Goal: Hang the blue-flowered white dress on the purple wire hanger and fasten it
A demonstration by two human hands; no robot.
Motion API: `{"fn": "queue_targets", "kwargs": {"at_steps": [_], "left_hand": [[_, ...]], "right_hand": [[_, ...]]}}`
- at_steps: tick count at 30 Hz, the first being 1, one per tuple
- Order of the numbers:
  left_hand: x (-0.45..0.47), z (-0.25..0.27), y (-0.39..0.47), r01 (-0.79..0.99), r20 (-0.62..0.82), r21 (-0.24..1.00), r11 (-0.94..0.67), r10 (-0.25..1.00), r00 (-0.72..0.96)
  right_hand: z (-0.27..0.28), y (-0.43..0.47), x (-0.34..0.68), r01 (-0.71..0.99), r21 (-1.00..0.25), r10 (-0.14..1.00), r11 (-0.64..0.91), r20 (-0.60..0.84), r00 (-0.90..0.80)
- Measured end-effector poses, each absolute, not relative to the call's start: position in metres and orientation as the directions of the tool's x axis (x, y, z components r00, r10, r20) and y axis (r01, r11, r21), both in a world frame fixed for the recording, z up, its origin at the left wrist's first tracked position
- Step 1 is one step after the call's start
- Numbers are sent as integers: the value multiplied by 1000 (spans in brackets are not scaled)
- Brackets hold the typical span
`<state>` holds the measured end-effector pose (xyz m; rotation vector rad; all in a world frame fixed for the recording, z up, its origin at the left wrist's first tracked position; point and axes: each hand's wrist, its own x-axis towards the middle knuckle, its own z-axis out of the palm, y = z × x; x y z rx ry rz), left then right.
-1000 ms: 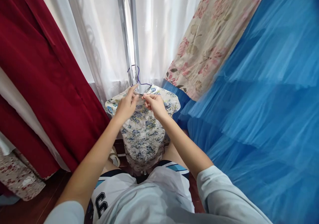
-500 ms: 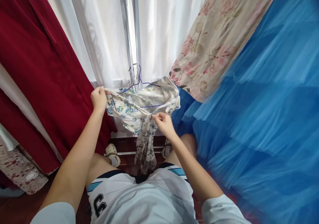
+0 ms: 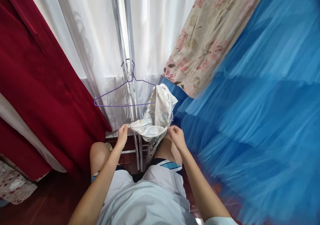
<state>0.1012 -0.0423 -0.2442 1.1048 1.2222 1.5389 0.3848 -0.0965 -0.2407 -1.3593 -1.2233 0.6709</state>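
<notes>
A purple wire hanger (image 3: 112,105) hangs at a metal stand, its left arm bare. From its right arm hangs a white floral garment (image 3: 152,129), bunched, its pale inner side showing; I cannot tell its exact kind. My left hand (image 3: 122,136), below the hanger, pinches the garment's left edge. On the other side my right hand (image 3: 177,136) pinches the edge near its right end. The edge is stretched between both hands, and the lower cloth trails down by my right knee.
A silver metal stand (image 3: 124,45) rises in front of white curtains (image 3: 95,35). Dark red cloth (image 3: 50,85) hangs on the left. On the right are a beige floral cloth (image 3: 197,48) and a ruffled blue tulle garment (image 3: 237,118). My knees flank the stand's base.
The garment has come off the hanger's left arm and bunched to the right. My left hand has moved right and down with its edge; my right hand has shifted slightly right and down.
</notes>
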Motion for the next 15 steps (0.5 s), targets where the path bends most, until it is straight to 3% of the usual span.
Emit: {"fn": "queue_targets", "kwargs": {"at_steps": [4, 8, 10, 12, 15], "left_hand": [[128, -197, -56, -66, 318, 946, -316, 948, 27], [144, -152, -89, 136, 542, 780, -611, 768, 342], [151, -141, -106, 249, 549, 693, -677, 718, 427], [154, -137, -115, 309, 531, 650, -695, 705, 470], [151, -137, -112, 285, 510, 712, -642, 752, 418]], "right_hand": [[-255, -103, 387, 512, -856, 995, 70, 97, 26], [-250, -110, 358, 541, -837, 994, 90, 39, -105], [-237, -119, 340, 427, -888, 959, 169, 49, -278], [-220, -130, 322, 203, -964, 866, 175, 53, -497], [-197, -141, 299, -46, -997, 810, 67, 81, -581]]}}
